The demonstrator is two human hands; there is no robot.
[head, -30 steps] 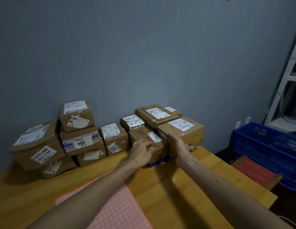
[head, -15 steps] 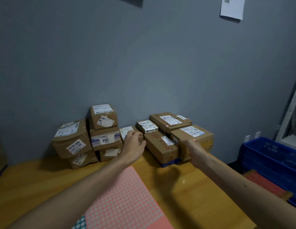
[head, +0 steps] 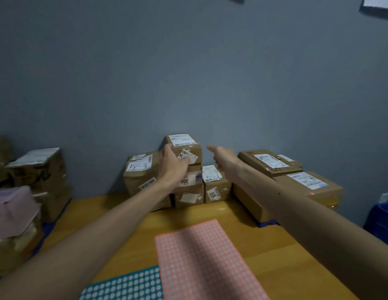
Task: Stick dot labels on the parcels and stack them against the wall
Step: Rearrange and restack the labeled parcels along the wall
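Nearest, at 6 o'clock on the table, lies a pink dot-label sheet, with a teal sheet touching it at its 8 o'clock. Farther off, the left hand grips the top parcel of the middle stack, which stands against the wall at 12 o'clock. The right hand, at the parcel's 3 o'clock, stretches one finger forward. Its other fingers are hidden, so I cannot tell its grip.

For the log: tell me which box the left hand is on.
The top box of the middle stack against the wall, directly above the box marked 004. The left hand holds its front left corner.
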